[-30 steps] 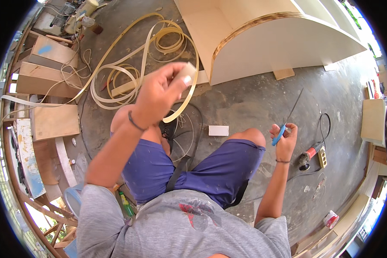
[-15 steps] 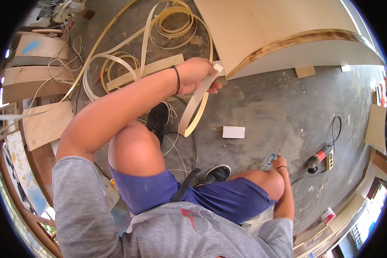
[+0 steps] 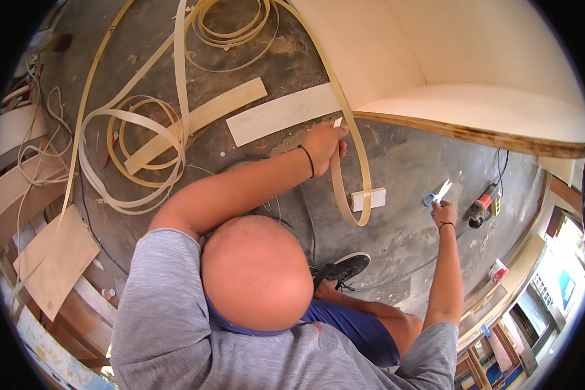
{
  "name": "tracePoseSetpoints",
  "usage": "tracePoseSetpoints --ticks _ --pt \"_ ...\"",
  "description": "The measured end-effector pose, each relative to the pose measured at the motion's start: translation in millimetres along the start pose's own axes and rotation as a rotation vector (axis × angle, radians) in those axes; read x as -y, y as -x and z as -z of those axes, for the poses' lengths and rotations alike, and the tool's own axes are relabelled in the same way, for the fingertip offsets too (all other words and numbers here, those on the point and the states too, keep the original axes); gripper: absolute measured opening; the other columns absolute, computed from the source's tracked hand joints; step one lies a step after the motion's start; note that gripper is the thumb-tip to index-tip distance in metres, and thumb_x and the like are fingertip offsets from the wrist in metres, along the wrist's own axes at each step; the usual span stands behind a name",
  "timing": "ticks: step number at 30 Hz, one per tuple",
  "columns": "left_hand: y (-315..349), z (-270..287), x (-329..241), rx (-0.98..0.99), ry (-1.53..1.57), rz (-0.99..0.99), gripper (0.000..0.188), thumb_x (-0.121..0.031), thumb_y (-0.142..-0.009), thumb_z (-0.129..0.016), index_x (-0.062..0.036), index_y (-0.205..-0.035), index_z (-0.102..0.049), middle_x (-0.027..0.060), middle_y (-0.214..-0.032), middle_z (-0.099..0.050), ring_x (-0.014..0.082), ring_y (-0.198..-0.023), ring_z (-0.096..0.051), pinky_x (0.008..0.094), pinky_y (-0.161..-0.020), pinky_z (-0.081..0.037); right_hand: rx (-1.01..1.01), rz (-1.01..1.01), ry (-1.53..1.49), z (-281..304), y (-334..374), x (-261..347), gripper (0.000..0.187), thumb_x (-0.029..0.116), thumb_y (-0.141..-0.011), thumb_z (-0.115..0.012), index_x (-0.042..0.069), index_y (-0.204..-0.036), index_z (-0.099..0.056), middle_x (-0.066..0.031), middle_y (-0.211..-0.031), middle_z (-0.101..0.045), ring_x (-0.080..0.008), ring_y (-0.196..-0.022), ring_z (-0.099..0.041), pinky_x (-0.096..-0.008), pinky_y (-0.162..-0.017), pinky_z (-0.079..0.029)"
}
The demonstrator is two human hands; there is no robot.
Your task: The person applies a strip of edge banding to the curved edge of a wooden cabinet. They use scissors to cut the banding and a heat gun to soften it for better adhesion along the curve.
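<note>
A person's left hand (image 3: 325,148) had its fingers clamped on a pale flexible strip (image 3: 364,155), whose tip poked past them and whose loop curved back toward an open wooden cabinet (image 3: 481,107). The right hand (image 3: 444,213) gripped blue-handled scissors (image 3: 437,197). A red-and-white tub (image 3: 498,270) sat nearby, its contents indiscernible.

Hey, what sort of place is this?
Probably a woodworking workshop: there's a large pale cabinet-like piece with a rough brown edge, long pale strips looped over the grey floor, and a red-and-black power tool lying nearby.
</note>
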State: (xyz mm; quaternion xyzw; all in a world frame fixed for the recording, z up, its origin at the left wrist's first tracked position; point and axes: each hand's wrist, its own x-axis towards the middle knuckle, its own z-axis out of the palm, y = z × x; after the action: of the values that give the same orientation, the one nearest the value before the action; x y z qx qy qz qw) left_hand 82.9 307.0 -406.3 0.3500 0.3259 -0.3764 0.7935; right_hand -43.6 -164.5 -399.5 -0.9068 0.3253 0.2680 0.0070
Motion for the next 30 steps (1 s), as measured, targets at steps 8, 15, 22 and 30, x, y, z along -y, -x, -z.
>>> tracePoseSetpoints --ticks 8,15,22,30 --pt "-8.3 1.3 3.1 0.065 0.362 0.067 0.015 -0.018 -0.1 -0.053 -0.0072 -0.094 -0.045 0.0043 -0.082 -0.046 0.0167 -0.07 -0.052 0.0371 -0.071 -0.056 0.022 0.864 -0.461 13.0 143.7 166.1 0.035 0.029 -0.095 -0.062 0.001 -0.116 -0.065 -0.0169 -0.098 -0.07 -0.0267 -0.095 -0.068 -0.0349 -0.083 -0.052" --pt "-7.7 18.5 -31.5 0.278 0.448 -0.01 0.016 -0.017 -0.1 -0.051 -0.0029 -0.107 -0.053 0.0059 -0.092 -0.056 0.017 -0.085 -0.059 0.0358 -0.085 -0.053 0.653 0.508 -0.597 107.4 230.0 216.9 0.028 0.028 -0.1 -0.054 0.001 -0.105 -0.061 -0.0063 -0.07 -0.062 -0.0138 -0.059 -0.06 -0.0273 -0.056 -0.047" --pt "-13.1 26.5 0.6 0.255 -0.965 -1.03 0.031 -0.019 -0.099 -0.044 -0.0062 -0.122 -0.06 0.0084 -0.111 -0.065 0.0239 -0.111 -0.058 0.0423 -0.1 -0.043 0.681 0.289 -0.761 178.7 272.9 198.7 0.027 0.025 -0.1 -0.053 -0.001 -0.104 -0.059 -0.0006 -0.058 -0.052 -0.0065 -0.05 -0.048 -0.0214 -0.048 -0.037" --pt "-13.9 60.4 66.7 0.597 -1.914 -0.422 0.033 -0.019 -0.089 -0.055 -0.0049 -0.118 -0.061 0.0198 -0.119 -0.059 0.0369 -0.115 -0.055 0.0468 -0.103 -0.039 0.696 0.32 -0.602 284.0 294.5 213.6 0.035 0.028 -0.097 -0.061 -0.006 -0.105 -0.062 -0.0006 -0.055 -0.051 -0.0053 -0.042 -0.044 -0.0205 -0.04 -0.032"
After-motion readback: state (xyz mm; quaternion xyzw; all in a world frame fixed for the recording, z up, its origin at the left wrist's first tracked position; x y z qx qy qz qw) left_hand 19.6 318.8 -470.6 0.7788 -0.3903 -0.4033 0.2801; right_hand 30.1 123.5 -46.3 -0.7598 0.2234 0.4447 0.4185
